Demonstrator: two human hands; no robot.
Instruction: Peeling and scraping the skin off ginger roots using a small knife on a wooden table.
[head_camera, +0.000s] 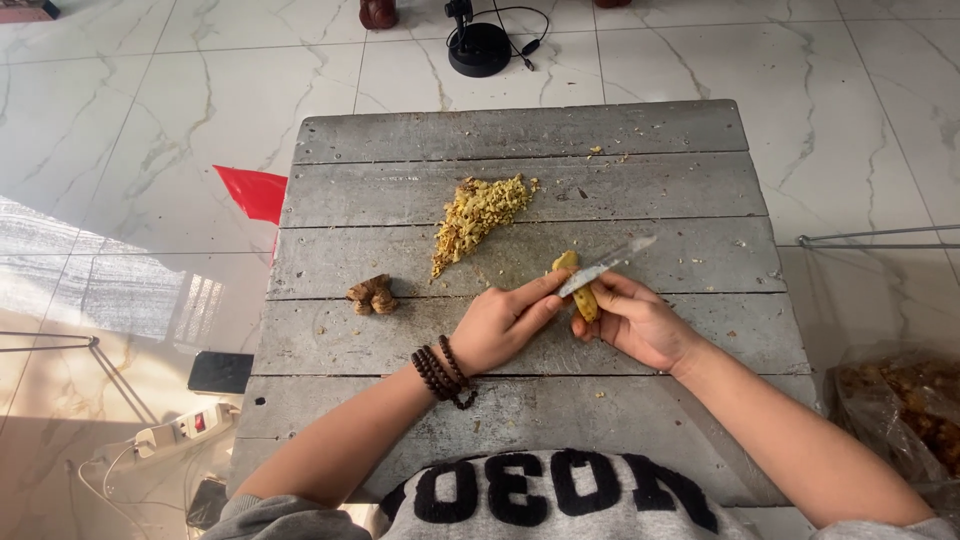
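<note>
The counter (520, 130) is a weathered grey top of wooden planks laid crosswise, standing on a pale marbled tile floor (120, 120). A heap of yellow peelings (478, 213) lies near its middle, a little toward the far edge, with a few stray scraps (598, 152) closer to that far edge. A brown knobbly root piece (371, 295) sits apart on the left side, well clear of the heap.

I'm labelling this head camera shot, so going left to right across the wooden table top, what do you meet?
Unpeeled brown root piece → pile of yellow peelings → left hand → peeled yellow root with the knife laid across it → right hand.
</note>
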